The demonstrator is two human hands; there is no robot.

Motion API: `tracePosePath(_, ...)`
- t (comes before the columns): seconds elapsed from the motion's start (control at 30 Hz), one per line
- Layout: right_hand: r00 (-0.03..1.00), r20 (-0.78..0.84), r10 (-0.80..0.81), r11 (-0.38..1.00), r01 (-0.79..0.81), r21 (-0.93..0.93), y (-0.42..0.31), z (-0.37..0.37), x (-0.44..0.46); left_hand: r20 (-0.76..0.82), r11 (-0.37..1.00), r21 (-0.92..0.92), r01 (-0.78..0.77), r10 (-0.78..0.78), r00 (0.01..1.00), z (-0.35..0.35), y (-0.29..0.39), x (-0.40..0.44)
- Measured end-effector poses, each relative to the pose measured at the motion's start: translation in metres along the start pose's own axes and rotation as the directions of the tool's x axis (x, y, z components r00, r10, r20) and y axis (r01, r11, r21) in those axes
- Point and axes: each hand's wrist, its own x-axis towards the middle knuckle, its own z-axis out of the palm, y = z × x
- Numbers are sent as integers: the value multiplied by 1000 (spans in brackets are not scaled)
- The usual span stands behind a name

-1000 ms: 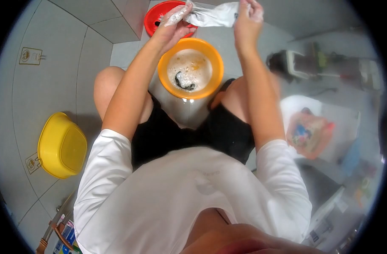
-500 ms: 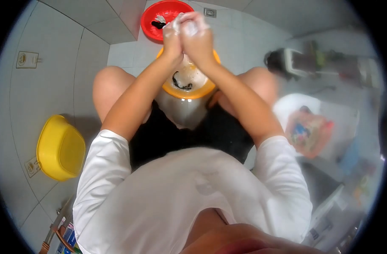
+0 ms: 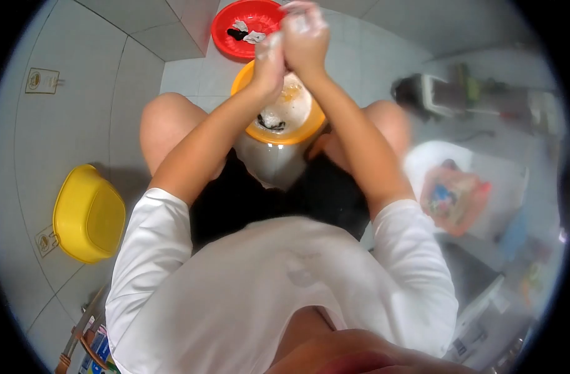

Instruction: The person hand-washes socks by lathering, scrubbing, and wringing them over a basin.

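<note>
My left hand [image 3: 270, 65] and my right hand [image 3: 305, 40] are raised side by side over the far rim of an orange-rimmed bucket [image 3: 316, 129], wrists almost touching. Both are curled closed and wet with white suds. Whatever they grip is hidden among the fingers and foam. Cloudy, sudsy water [image 3: 294, 112] fills the bucket between my knees. A dark, strip-like piece [image 3: 271, 126] floats at its near side. Beyond the hands a red basin [image 3: 226, 47] stands on the floor, holding small black cloth pieces [image 3: 237, 35] and white cloth pieces [image 3: 254, 37].
A yellow basin [image 3: 88, 215] hangs on the left tiled wall. To the right, a white container [image 3: 422, 156] stands near an orange-pink plastic bag [image 3: 456, 199]. Blurred items line the right wall. A tiled corner [image 3: 188, 31] juts out beside the red basin.
My hands have shifted slightly right, and the right one has moved farther up, away from the left. More of the red basin's contents and the bucket water now show.
</note>
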Motion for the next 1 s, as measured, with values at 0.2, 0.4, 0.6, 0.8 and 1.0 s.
tracePosePath(0.2,998,-58,-24,993,17,-117,20,10,-24,71,992,99,-75,68,995,-20,1,28)
tracePosePath(0.4,992,-125,23,974,-50,-221,32,-5,19,136,950,308,-58,17,991,-13,-23,4)
tracePosePath(0.6,998,52,-26,993,32,-111,15,10,-25,182,1000,1,-21,20,983,-26,-8,35)
tracePosePath(0.8,982,-142,122,986,-136,-94,57,-2,14,150,965,248,-81,44,988,-12,1,8)
tracePosePath(1.0,979,-11,-206,966,201,-164,1,26,-33,230,994,-90,-59,78,970,-32,10,35)
